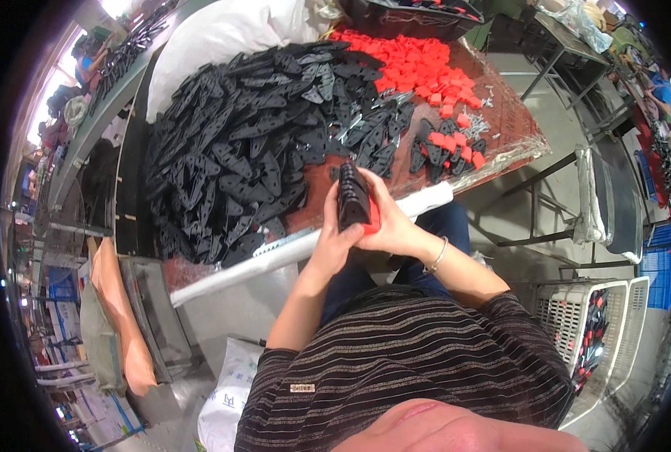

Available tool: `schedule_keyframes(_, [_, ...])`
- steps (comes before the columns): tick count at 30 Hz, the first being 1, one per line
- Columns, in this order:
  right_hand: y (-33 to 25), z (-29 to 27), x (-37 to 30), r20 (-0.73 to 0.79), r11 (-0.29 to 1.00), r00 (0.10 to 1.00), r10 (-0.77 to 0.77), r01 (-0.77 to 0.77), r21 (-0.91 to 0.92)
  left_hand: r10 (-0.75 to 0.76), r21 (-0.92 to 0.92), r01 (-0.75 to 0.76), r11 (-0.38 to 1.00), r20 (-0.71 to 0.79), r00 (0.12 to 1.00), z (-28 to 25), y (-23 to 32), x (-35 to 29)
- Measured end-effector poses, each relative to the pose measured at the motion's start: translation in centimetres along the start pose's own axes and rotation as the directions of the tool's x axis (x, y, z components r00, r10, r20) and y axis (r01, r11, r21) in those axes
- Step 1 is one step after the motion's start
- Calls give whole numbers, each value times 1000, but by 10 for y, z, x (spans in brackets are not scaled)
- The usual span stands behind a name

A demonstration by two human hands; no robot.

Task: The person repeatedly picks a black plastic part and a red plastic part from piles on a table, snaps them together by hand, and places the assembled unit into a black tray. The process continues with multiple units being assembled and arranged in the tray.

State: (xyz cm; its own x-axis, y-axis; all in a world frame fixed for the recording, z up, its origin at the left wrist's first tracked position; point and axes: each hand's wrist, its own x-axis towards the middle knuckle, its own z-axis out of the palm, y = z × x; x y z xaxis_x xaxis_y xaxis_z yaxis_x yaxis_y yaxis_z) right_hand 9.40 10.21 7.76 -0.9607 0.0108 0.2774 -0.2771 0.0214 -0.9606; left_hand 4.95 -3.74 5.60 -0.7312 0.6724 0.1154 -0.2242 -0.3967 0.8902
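Note:
Both my hands are closed around a black, ribbed plastic part [353,197] with a red piece [374,218] showing at its side. My left hand [335,242] grips it from the left, and my right hand [390,228] from the right. They hold it upright over the near edge of the reddish-brown table [319,194]. Beyond my left hand spreads a large heap of flat black plastic parts [230,143]. A loose pile of small red blocks [411,66] lies at the far right of the table. Whether the red piece is joined to the black part, I cannot tell.
Small metal pins [480,124] lie near the table's right corner, beside a few black parts with red blocks [450,145]. A white sack [215,38] borders the heap. White crates [565,316] hold black and red pieces at my right, near a stool [614,203].

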Motion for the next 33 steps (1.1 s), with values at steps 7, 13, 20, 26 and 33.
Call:
schedule_keyframes(7, [-12, -52, 9, -92, 854, 994, -62, 5, -520, -205, -17, 205, 979, 32, 978, 27, 8, 41])
schedule_keyframes(13, [-23, -116, 47, -41, 931, 970, 239, -241, -275, -350, 66, 344, 937, 130, 928, 27, 22, 116])
schedule_keyframes(20, [-18, -167, 106, -34, 915, 972, 231, -229, -333, -436, 89, 427, 900, 147, 888, 31, 23, 201])
schedule_keyframes(26, [-43, -195, 143, -32, 895, 933, 359, -354, -270, -599, -235, 606, 760, 109, 793, 48, 23, 224])
schedule_keyframes(33, [-63, -222, 162, -155, 946, 937, 314, -323, -33, -521, 40, 522, 852, 172, 836, 85, 67, 278])
